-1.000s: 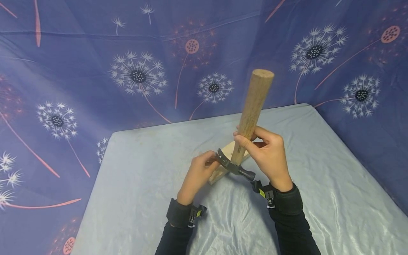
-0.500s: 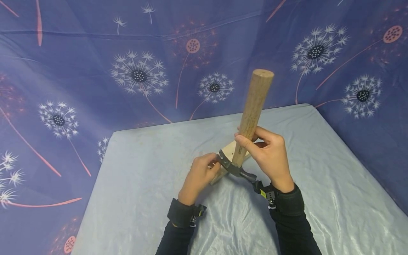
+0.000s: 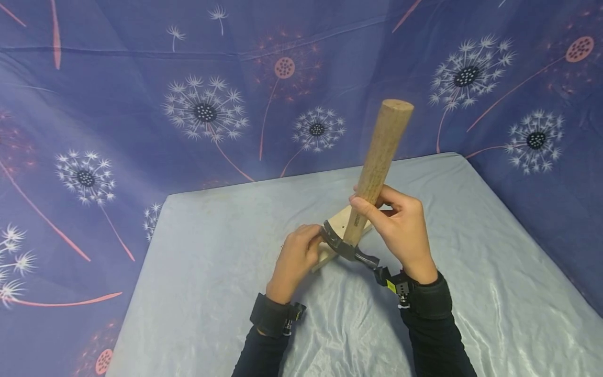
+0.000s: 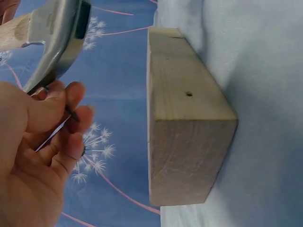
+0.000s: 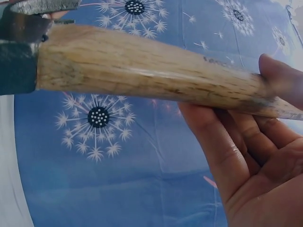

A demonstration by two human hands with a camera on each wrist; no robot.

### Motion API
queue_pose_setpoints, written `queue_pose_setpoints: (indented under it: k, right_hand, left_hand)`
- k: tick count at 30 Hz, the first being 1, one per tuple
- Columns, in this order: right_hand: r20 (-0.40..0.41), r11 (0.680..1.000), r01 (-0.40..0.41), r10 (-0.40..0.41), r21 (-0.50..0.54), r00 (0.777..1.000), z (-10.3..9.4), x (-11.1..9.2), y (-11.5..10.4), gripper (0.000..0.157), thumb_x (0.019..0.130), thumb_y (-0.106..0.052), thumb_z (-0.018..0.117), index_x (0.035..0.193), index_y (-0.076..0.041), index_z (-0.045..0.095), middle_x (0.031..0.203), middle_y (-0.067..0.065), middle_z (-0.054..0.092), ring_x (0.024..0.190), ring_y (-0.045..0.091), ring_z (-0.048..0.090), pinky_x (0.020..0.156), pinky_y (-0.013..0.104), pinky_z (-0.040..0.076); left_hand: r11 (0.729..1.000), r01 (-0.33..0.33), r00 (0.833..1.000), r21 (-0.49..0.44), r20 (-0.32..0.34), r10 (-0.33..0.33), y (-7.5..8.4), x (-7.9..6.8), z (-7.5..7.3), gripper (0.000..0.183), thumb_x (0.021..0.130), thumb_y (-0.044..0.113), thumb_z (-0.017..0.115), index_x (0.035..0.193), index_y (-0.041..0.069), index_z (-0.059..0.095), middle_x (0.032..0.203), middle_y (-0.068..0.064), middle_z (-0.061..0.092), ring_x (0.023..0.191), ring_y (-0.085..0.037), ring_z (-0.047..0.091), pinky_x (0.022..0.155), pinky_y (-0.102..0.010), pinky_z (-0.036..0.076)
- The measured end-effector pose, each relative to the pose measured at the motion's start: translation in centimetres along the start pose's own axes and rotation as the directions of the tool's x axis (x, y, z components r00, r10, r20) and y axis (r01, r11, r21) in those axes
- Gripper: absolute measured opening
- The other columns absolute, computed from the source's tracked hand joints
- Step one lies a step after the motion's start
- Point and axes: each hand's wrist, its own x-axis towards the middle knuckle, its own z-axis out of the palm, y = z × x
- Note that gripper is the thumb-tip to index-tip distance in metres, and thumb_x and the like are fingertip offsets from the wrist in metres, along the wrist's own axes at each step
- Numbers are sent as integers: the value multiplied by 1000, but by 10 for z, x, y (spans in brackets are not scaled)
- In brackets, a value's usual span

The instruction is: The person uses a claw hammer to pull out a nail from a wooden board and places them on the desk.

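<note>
My right hand grips the wooden handle of a claw hammer between thumb and fingers, low on the handle near the head. The handle points up and leans right; the dark metal head is at the bottom, its claw toward my left hand. In the left wrist view, my left hand pinches a small dark nail, its tip poking out between the fingers, right by the claw's end. Behind the hammer lies a pale wooden block, partly covered by it in the head view. A small hole shows in the block.
The block rests on a table covered with shiny pale blue cloth. Behind and beside the table hangs a blue curtain printed with dandelions. Dark wrist straps with small cameras sit on both wrists.
The hammer handle's top has tipped slightly to the right, and my right hand has shifted a little right with it. My left hand stays by the claw with only a small finger shift.
</note>
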Motion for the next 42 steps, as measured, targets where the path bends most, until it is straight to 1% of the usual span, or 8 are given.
queue_pose_setpoints:
  k: [4, 9, 13, 17, 23, 35, 39, 42]
  right_hand:
    - [12, 1000, -22, 22, -4, 1000, 0, 1, 8, 19, 88, -19, 73, 106, -14, 74, 90, -3, 69, 69, 15, 56, 50, 28, 41]
    - [31, 995, -65, 67, -71, 997, -2, 3, 6, 18, 88, -20, 72, 101, -7, 73, 79, 2, 65, 67, 16, 55, 55, 28, 43]
    - [-41, 994, -101, 100, -29, 994, -13, 4, 10, 17, 88, -21, 72, 100, -8, 74, 78, 6, 68, 69, 16, 60, 57, 28, 50]
    - [-63, 994, -89, 85, -66, 994, -23, 3, 28, 18, 87, -25, 74, 103, -17, 75, 80, 2, 68, 69, 14, 58, 55, 27, 48]
    - [-47, 983, -80, 74, -163, 996, -26, 1, 47, 20, 84, -32, 76, 103, -25, 75, 77, -4, 64, 67, 14, 51, 51, 29, 32]
    - [-60, 984, -79, 70, -159, 996, -29, -1, 45, 15, 84, -32, 76, 98, -26, 75, 73, -2, 63, 66, 15, 51, 55, 29, 35]
    - [-58, 984, -80, 71, -160, 996, -29, -1, 45, 15, 85, -33, 75, 98, -27, 75, 74, -3, 63, 66, 15, 51, 55, 30, 35]
    - [-56, 983, -86, 78, -165, 995, -29, -1, 45, 16, 85, -34, 75, 99, -26, 75, 75, -4, 63, 66, 15, 50, 55, 30, 35]
  left_hand:
    - [1000, -2, 998, -16, -58, 1, -5, 0, -2, 16, 94, 4, 59, 99, 15, 69, 92, 9, 66, 91, -8, 62, 80, -21, 46]
    - [999, 50, 991, 5, -123, -49, -14, 3, -23, 14, 95, 6, 60, 106, 8, 70, 90, 3, 69, 82, -10, 64, 72, -21, 49]
    - [984, 175, 978, 21, -117, -171, -21, 0, -40, 15, 94, 8, 63, 107, 9, 70, 90, 3, 70, 75, -9, 65, 61, -22, 49]
    - [951, 310, 948, -13, -72, -310, -24, -3, -49, 18, 94, 14, 64, 110, 11, 70, 91, 4, 70, 74, -8, 65, 60, -21, 50]
    - [867, 497, 867, 23, 7, -498, -29, -11, -55, 22, 93, 16, 67, 114, 10, 69, 93, -1, 69, 72, -14, 67, 57, -23, 50]
    - [643, 764, 642, 56, 32, -766, -40, -23, -54, 25, 88, 12, 67, 111, 0, 69, 83, -7, 67, 67, -20, 67, 58, -30, 50]
    - [606, 792, 606, 69, 30, -795, -44, -26, -51, 24, 88, 12, 67, 108, -1, 69, 79, -7, 66, 66, -20, 66, 57, -31, 49]
    - [602, 795, 601, 77, 33, -799, -47, -27, -48, 23, 86, 12, 68, 106, -1, 69, 74, -6, 65, 63, -18, 65, 56, -31, 48]
